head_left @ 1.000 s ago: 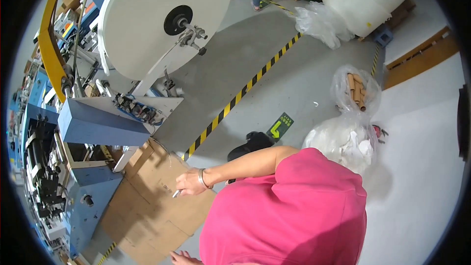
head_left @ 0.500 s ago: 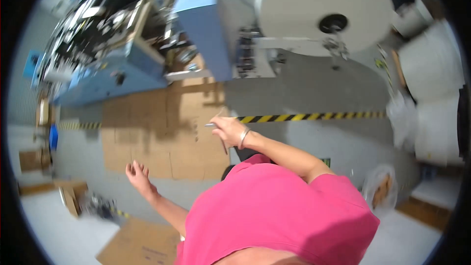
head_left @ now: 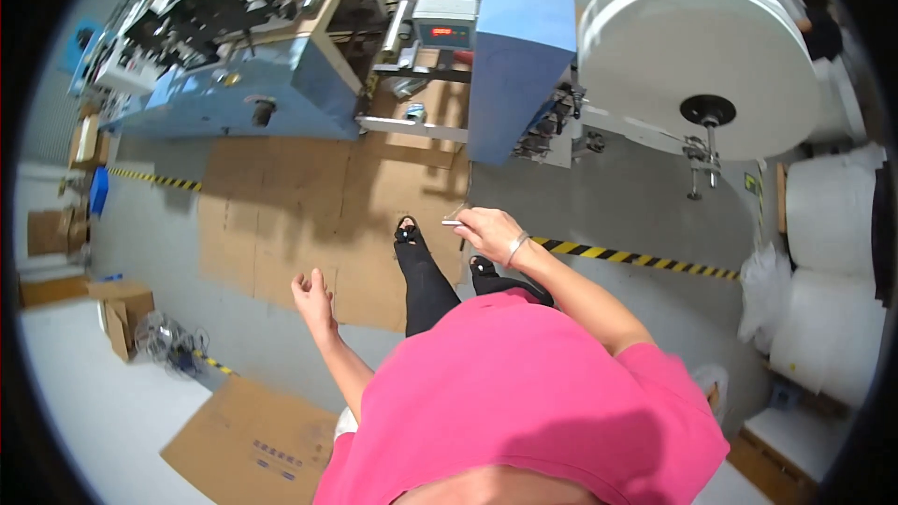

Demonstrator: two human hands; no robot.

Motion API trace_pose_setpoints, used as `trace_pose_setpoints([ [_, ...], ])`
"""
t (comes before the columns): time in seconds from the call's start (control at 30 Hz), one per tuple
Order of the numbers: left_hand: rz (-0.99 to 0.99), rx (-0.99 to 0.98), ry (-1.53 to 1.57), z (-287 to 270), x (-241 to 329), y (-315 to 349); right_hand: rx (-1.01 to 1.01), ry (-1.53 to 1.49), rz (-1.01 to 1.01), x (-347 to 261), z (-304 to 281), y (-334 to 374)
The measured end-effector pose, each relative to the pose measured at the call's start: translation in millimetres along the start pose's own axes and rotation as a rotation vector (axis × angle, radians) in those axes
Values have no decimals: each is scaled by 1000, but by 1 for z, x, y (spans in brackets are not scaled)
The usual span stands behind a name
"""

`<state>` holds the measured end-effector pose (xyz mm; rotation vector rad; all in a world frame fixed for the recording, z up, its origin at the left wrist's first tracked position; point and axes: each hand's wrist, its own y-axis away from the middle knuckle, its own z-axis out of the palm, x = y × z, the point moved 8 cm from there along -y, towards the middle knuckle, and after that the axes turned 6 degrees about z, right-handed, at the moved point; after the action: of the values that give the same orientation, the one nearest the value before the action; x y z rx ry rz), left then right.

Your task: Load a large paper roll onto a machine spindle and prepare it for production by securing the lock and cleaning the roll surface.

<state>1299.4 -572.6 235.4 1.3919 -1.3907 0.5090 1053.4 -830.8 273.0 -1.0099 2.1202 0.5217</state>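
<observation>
A grey workshop floor (head_left: 580, 192) spreads beyond the grip, with a large, flat brown cardboard sheet (head_left: 290, 206) to its left and a yellow-and-black striped floor tape (head_left: 645, 263) running off to its right from close by the wrist. The grip is the person's right hand (head_left: 490, 232), whose fingers are pressed together on a slim, silver, stick-like object (head_left: 453, 223); this pokes out leftward from the fingertips, and its full shape is hidden by the hand. The left hand (head_left: 316, 301) is lower and to the left of the grip, raised over the cardboard's near edge, fingers parted and apparently empty.

The view has swung leftward over the last second. The tall, blue, box-shaped metal machine housing (head_left: 521, 65), which stood left of the grip, is now beyond it, and the huge white disc-shaped roll (head_left: 692, 61) is beyond it to the right. A small grey control box with a red display (head_left: 444, 26) shows past the hand, left of the housing. A foot in a black open-toed sandal (head_left: 406, 233) has come into sight on the cardboard, left of the grip. The turn leaves the person facing the machine, the silver object kept in hand and neither hand touching the machinery.
</observation>
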Motion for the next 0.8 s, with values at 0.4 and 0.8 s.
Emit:
trace_pose_setpoints([
  [0.4, 494, -519, -386, 196, 127, -200, 315, -28, 354, 17, -36, -56],
  [0.8, 398, -714, -552, 315, 69, -143, 689, 42, 822, 107, -121, 57],
])
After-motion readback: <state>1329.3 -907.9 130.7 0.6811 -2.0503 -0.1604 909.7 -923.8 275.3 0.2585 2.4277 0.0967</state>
